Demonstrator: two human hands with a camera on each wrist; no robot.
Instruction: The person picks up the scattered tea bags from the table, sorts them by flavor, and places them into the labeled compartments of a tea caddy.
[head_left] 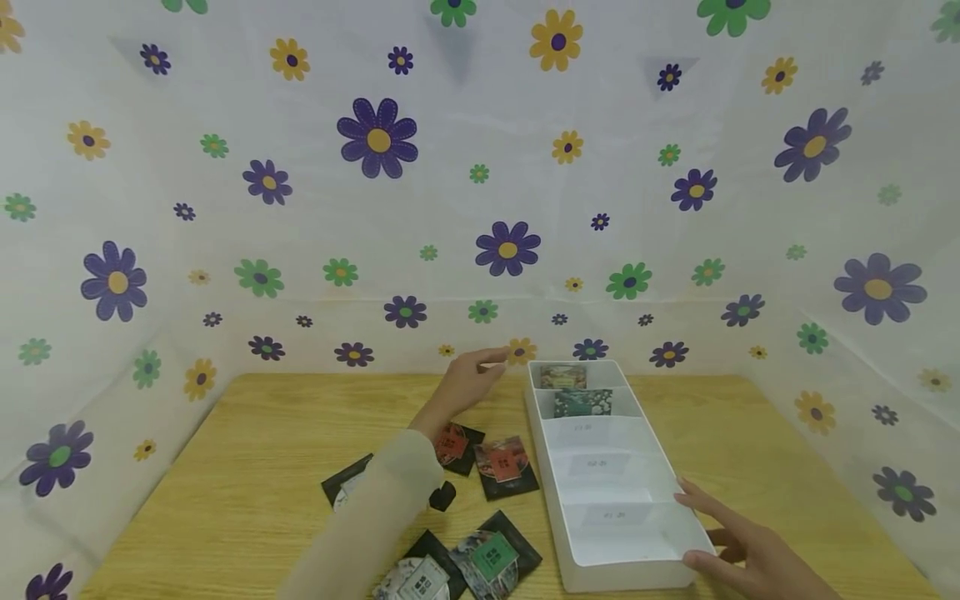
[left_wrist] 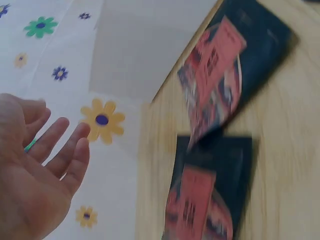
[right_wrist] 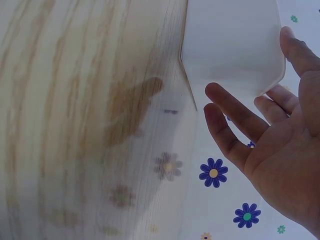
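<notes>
My left hand point(head_left: 471, 379) hovers beyond the loose packets, left of the far end of a long white divided box point(head_left: 607, 577). Its fingers are loosely bent and hold nothing. Two black packets with red labels lie below it, one point(head_left: 508, 468) beside the box and the other point(head_left: 459, 442) partly behind my sleeve. At the box's near right corner is my right hand point(head_left: 757, 554), thumb and fingertips resting against the wall, fingers spread. Inside the two farthest compartments stand a packet with a yellowish-brown picture point(head_left: 564, 379) and a dark teal packet point(head_left: 583, 403).
A green-labelled packet point(head_left: 495, 557) overlaps a white-labelled packet point(head_left: 420, 579) near the front. Another dark packet point(head_left: 337, 485) lies left, partly hidden by my sleeve point(head_left: 367, 508). Small labels mark the box's nearer dividers. Flower-printed cloth point(head_left: 442, 192) encloses the wooden table point(head_left: 247, 450).
</notes>
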